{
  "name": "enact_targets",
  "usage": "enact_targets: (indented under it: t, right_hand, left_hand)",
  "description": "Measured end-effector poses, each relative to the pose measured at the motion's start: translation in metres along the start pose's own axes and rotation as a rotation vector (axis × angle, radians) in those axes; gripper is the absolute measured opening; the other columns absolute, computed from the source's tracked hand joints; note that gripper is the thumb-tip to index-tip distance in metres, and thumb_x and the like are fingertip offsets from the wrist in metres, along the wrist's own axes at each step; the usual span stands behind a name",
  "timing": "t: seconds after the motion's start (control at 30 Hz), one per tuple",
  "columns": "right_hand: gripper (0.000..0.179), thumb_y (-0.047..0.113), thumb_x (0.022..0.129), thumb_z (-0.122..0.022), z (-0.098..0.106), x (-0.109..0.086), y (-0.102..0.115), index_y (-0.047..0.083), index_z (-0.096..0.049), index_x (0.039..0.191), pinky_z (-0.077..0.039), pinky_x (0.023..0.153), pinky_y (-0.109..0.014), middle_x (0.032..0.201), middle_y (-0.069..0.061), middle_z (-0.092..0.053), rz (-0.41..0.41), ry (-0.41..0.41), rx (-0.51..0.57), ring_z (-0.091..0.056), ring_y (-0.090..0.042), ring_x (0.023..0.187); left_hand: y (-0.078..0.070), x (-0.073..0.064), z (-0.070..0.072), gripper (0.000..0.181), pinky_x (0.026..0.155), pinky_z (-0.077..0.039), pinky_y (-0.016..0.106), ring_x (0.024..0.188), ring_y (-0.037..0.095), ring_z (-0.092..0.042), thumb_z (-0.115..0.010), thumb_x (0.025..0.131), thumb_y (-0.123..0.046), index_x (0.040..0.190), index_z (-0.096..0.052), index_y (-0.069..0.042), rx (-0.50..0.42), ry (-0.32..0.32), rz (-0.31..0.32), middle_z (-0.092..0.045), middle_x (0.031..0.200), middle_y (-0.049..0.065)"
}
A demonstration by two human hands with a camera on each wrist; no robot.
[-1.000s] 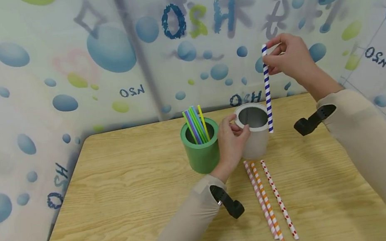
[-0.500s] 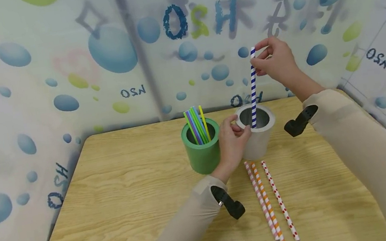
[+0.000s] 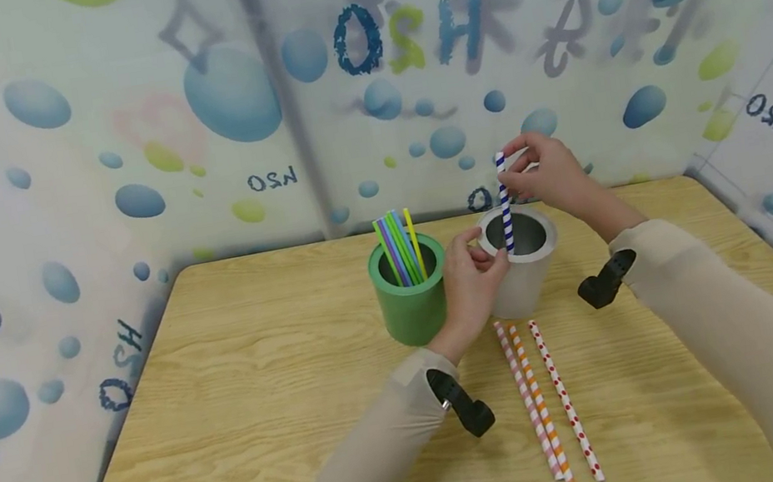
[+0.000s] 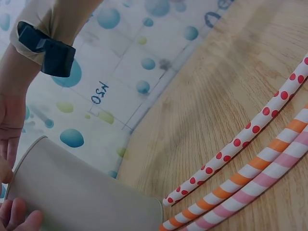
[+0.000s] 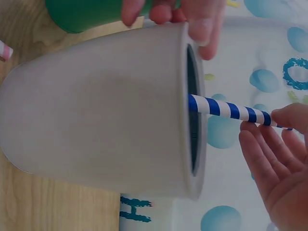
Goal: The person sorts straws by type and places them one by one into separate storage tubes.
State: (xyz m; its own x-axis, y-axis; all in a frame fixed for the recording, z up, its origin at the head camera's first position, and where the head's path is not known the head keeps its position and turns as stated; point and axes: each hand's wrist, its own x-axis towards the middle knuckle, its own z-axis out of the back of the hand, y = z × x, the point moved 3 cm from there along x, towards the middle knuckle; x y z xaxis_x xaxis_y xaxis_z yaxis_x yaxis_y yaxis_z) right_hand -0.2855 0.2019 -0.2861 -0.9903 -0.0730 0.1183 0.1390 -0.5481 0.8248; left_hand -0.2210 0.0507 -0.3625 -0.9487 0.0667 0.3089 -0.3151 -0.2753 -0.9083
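Note:
My right hand (image 3: 544,170) pinches a blue-and-white striped paper straw (image 3: 506,209) near its upper end. The straw's lower part is inside a light grey cup (image 3: 519,287), its bottom end hidden by the wall. In the right wrist view the straw (image 5: 231,109) crosses the cup's mouth, thumb on one side and fingers on the other. With thumb and curled fingers my left hand (image 3: 471,282) holds the grey cup at the left of its rim. Those fingertips (image 4: 19,211) also show against the cup (image 4: 86,187) in the left wrist view.
Left of the grey cup stands a green cup (image 3: 415,316) with several thin coloured straws (image 3: 400,247). In front lie a pink-striped straw (image 3: 530,404), an orange-striped straw (image 3: 542,406) and a red-dotted straw (image 3: 567,402) on the wooden table (image 3: 268,403). A patterned wall backdrop (image 3: 238,214) rises behind.
My right hand has carried the striped straw left from beside the grey cup to over its mouth, then lowered it inside. The left hand stays at the cup's rim.

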Motion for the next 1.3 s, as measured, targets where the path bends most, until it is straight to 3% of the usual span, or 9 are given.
enact_targets:
  t: [0.57, 1.3]
  right_hand:
    - [0.032, 0.01, 0.089, -0.059, -0.022, -0.013, -0.02, -0.002, -0.044, 0.115, -0.056, 0.062, -0.033, 0.093, -0.019, -0.055, -0.005, 0.094, -0.011, -0.062, -0.029, 0.078]
    - [0.034, 0.015, 0.089, -0.06, -0.025, -0.015, -0.023, -0.006, -0.048, 0.114, -0.055, 0.066, -0.038, 0.096, -0.023, -0.057, -0.028, 0.096, -0.048, -0.062, -0.033, 0.078]
  left_hand:
    - [-0.001, 0.001, -0.001, 0.039, 0.065, -0.046, 0.014, 0.073, 0.011, -0.055, -0.066, 0.083, -0.011, 0.117, -0.052, 0.0, 0.006, -0.006, -0.01, -0.052, 0.081, 0.004]
    - [0.0, -0.001, 0.0, 0.04, 0.065, -0.046, 0.015, 0.074, 0.011, -0.054, -0.065, 0.084, -0.013, 0.119, -0.05, -0.001, 0.004, 0.01, 0.009, -0.05, 0.083, 0.004]
